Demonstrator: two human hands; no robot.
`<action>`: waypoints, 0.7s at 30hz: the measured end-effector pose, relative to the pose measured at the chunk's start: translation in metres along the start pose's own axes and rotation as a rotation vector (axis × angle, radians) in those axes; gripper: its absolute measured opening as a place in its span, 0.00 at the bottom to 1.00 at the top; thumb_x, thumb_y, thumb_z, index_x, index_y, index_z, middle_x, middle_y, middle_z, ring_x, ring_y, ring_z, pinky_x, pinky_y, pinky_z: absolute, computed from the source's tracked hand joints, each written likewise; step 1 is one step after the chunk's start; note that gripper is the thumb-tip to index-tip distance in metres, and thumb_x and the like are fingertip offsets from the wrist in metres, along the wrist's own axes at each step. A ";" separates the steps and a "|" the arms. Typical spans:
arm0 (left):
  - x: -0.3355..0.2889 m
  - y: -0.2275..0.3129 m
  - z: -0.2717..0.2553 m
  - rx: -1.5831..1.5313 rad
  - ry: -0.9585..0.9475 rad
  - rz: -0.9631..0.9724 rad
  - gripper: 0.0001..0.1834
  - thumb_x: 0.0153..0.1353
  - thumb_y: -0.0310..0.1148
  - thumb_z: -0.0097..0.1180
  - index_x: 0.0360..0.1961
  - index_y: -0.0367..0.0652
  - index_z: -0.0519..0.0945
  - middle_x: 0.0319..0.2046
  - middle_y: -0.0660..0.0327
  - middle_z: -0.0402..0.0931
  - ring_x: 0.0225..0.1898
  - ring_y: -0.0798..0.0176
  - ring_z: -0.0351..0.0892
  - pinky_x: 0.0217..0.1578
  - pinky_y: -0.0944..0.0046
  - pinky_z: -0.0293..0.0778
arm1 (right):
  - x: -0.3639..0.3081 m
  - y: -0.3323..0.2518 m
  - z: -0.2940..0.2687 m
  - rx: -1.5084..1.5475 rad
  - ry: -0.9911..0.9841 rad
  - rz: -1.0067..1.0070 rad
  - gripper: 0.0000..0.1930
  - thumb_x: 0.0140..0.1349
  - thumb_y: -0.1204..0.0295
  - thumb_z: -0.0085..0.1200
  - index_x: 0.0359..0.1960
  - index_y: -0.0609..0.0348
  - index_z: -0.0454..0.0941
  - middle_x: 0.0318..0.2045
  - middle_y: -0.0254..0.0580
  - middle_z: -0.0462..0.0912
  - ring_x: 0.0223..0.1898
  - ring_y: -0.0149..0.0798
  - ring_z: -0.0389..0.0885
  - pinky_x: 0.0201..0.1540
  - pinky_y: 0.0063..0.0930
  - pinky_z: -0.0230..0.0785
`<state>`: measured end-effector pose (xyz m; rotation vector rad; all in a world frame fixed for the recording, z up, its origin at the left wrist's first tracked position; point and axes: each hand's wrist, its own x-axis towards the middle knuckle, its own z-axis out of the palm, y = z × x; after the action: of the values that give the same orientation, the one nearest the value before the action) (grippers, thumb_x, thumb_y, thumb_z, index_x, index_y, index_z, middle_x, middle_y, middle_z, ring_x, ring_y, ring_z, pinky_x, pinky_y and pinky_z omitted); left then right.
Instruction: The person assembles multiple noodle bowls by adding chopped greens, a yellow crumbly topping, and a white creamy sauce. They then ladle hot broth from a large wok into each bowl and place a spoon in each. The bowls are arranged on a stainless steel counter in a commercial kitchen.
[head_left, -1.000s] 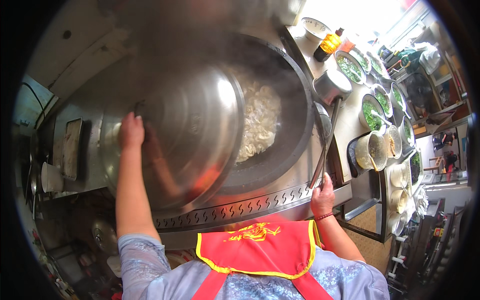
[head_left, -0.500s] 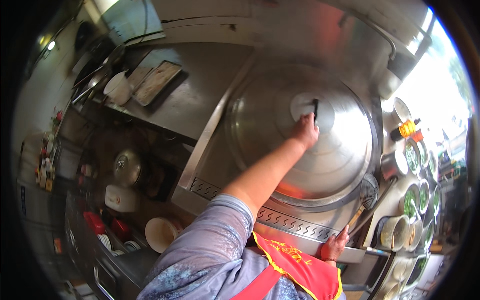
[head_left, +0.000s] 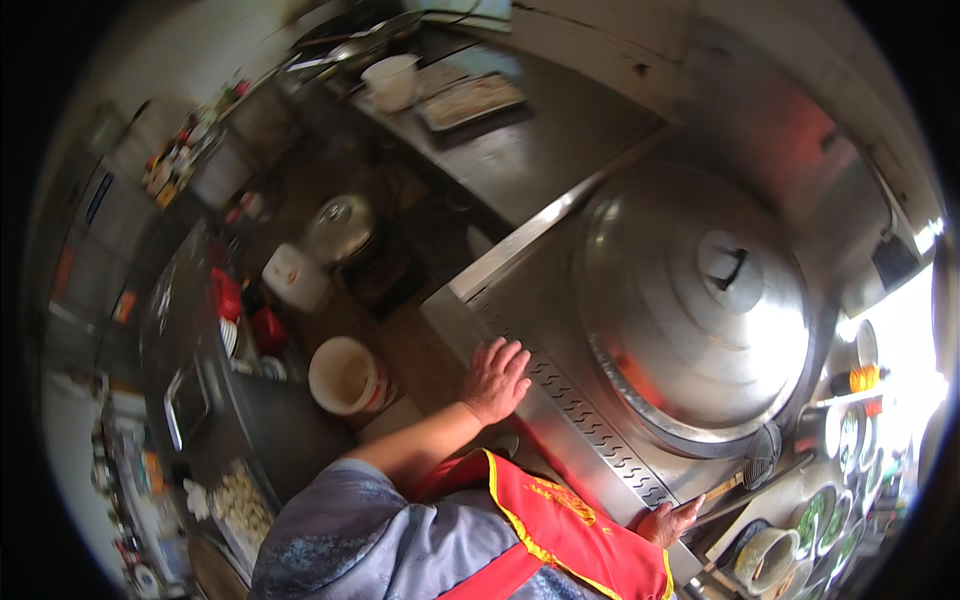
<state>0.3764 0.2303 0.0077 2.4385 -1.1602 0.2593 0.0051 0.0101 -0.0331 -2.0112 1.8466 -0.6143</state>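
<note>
My left hand (head_left: 497, 382) is open, fingers spread and holding nothing, at the front left edge of the steel stove (head_left: 455, 318). Away from it, a wide domed metal lid (head_left: 665, 300) covers the big round pot, its black handle (head_left: 735, 270) free. Low on the right, my right hand (head_left: 668, 524) is closed at the end of a wire skimmer's wooden handle (head_left: 722, 490). The skimmer's mesh head (head_left: 764, 452) lies beside the lid's lower right rim. My palm hides the handle's end.
A white bucket (head_left: 345, 375) stands left of the stove. Behind it are a lidded pot (head_left: 340, 228) and a white container (head_left: 297, 278). A rectangular tray (head_left: 472, 103) and white tub (head_left: 392, 82) sit on the far counter. Bowls of chopped greens (head_left: 815, 518) line the right side.
My left hand has let go of the lid's handle and drawn back left to the stove's front edge. The view has turned left. My right hand stays at the skimmer's handle.
</note>
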 end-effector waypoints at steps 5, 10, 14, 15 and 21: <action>-0.013 -0.021 0.008 0.061 -0.187 -0.062 0.32 0.62 0.50 0.49 0.65 0.50 0.65 0.69 0.61 0.54 0.72 0.49 0.43 0.69 0.37 0.36 | 0.001 -0.010 -0.007 -0.048 -0.027 0.069 0.39 0.58 0.71 0.50 0.72 0.35 0.51 0.62 0.51 0.66 0.60 0.55 0.69 0.58 0.46 0.64; -0.011 -0.034 0.005 -0.021 -0.183 -0.010 0.32 0.63 0.51 0.50 0.65 0.49 0.66 0.69 0.60 0.54 0.71 0.49 0.44 0.69 0.37 0.36 | 0.016 0.017 0.006 0.005 0.071 -0.004 0.38 0.56 0.78 0.46 0.70 0.38 0.53 0.59 0.57 0.69 0.53 0.57 0.73 0.54 0.47 0.66; -0.007 -0.061 -0.003 -0.156 -0.240 0.125 0.34 0.61 0.51 0.53 0.65 0.48 0.66 0.68 0.61 0.55 0.72 0.49 0.43 0.70 0.42 0.33 | 0.044 -0.025 -0.001 0.459 0.108 0.515 0.31 0.59 0.79 0.42 0.67 0.46 0.56 0.24 0.41 0.72 0.14 0.35 0.63 0.13 0.29 0.57; -0.008 -0.072 -0.010 -0.197 -0.268 0.155 0.34 0.60 0.51 0.53 0.65 0.48 0.66 0.68 0.61 0.55 0.72 0.50 0.42 0.71 0.43 0.33 | 0.051 -0.021 0.000 0.609 0.077 0.471 0.30 0.62 0.76 0.41 0.67 0.45 0.54 0.17 0.35 0.67 0.12 0.34 0.62 0.12 0.30 0.55; 0.018 -0.126 -0.016 -0.620 -0.383 0.450 0.25 0.55 0.36 0.60 0.56 0.47 0.75 0.65 0.60 0.63 0.70 0.51 0.51 0.70 0.50 0.45 | 0.035 -0.061 -0.035 0.631 0.166 0.569 0.19 0.59 0.77 0.41 0.53 0.53 0.60 0.20 0.32 0.67 0.14 0.28 0.61 0.14 0.22 0.53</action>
<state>0.4849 0.2955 -0.0094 1.7049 -1.6479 -0.4057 0.0400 -0.0176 0.0313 -1.0074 1.8729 -1.0344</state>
